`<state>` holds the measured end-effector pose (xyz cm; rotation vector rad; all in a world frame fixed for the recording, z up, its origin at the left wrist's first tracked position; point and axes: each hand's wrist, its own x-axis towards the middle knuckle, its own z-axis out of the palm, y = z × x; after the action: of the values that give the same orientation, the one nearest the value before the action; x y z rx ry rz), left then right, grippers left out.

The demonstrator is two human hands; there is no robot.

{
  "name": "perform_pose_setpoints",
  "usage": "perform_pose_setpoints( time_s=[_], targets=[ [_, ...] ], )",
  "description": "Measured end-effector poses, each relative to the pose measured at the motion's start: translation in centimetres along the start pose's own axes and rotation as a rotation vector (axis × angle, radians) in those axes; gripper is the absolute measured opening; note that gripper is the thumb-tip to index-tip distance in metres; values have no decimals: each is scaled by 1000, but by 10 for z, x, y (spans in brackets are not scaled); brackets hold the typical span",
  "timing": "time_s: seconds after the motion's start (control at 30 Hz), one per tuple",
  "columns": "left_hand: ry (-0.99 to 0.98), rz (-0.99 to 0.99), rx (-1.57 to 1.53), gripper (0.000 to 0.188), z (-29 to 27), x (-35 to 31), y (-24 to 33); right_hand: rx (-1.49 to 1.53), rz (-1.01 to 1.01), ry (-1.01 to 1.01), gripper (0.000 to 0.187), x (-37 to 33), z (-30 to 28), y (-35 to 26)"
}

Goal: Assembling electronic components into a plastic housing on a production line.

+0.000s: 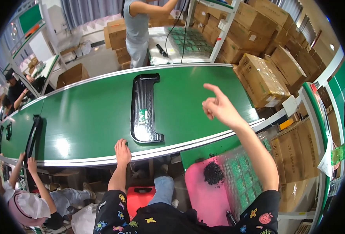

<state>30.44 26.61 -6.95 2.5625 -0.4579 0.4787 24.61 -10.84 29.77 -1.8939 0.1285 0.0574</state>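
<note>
While the right hand (220, 108) hangs above the green worktop (184, 89) at 3 o'clock in the head view, its index finger extends and the others curl inward; whether they enclose anything, I cannot tell. At 8 o'clock, the left hand (122, 152) is at the worktop's near edge, fingers together and slightly bent, their grip likewise unclear. Just off centre toward 10 o'clock lies a ribbed black housing (143, 99) bearing a small green circuit board (142, 116). Toward 5 o'clock, black parts (213, 173) lie heaped on a pink surface (203, 199).
</note>
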Motion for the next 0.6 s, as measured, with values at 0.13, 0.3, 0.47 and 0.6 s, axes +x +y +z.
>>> perform_pose_setpoints(
  time_s=[0.13,0.3,0.47,0.6],
  targets=[
    [15,-5,18,30,-9,-1,-8,67,30,-186,52,-54,39,43],
    [26,13,15,30,-2,-1,-7,259,245,-325,44,-122,110,143],
    [43,-10,-4,29,3,4,1,506,395,-333,46,-194,159,207],
    [33,-20,-17,29,0,4,3,528,442,-245,43,-226,158,211]
  ],
)
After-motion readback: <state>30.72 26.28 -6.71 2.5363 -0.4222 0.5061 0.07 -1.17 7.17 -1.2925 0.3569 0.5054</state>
